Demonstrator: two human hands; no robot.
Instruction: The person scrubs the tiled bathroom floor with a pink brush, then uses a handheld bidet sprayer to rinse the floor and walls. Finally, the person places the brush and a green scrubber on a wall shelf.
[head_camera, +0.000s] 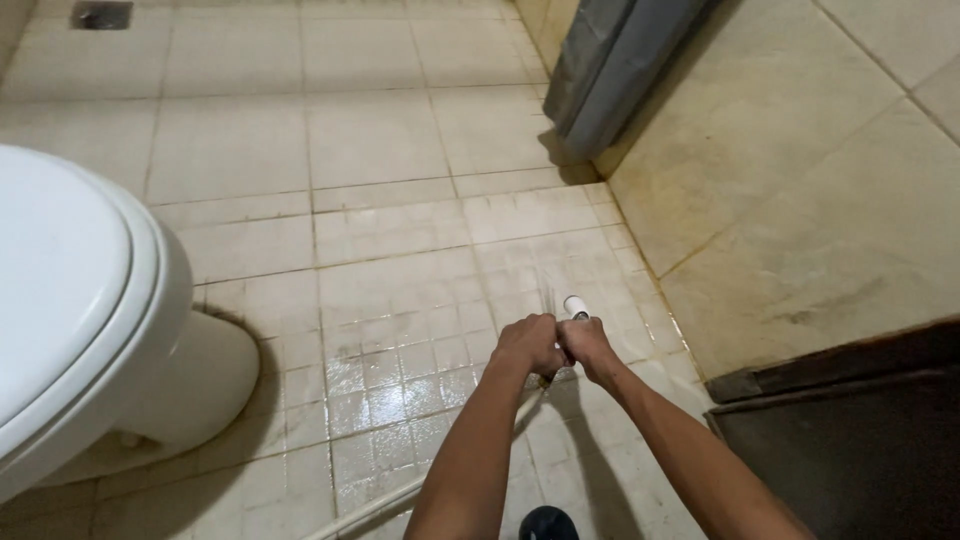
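Both hands are held together low over a wet tiled floor. My left hand (527, 345) and my right hand (587, 345) are closed around a handheld spray nozzle (575, 306), whose white tip points away from me. A thin stream of water leaves the tip toward the floor tiles. A pale hose (390, 498) runs from under my hands down to the bottom edge of the view.
A white toilet (90, 300) with its lid down stands at the left. A tiled wall (800, 180) rises on the right, with a grey door (610, 70) at the back corner and a dark panel (850, 440) at lower right. A floor drain (101, 14) sits far left.
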